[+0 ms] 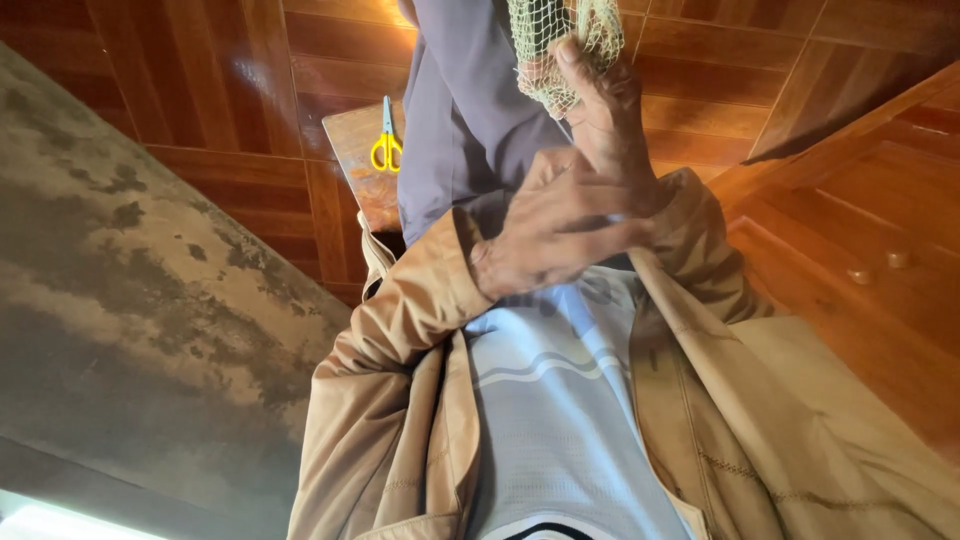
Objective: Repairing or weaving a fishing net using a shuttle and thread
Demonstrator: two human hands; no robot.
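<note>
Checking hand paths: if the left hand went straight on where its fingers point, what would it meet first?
The left hand would meet the wrist of the right hand, which grips the net; they may already touch, depth unclear.

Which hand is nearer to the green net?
Right. The right hand grips the green net at its lower end; the left hand is below it, not touching.

A net point(560, 45) hangs at the top centre of the frame, with one hand point(605, 110) gripping it from the right and the other hand point(550, 225) just below, at the centre. Scissors point(387, 140) lie on a stool point(355, 165) to the upper left of the hands. A wall point(130, 300) fills the left side, and a cabinet point(870, 240) fills the right.
</note>
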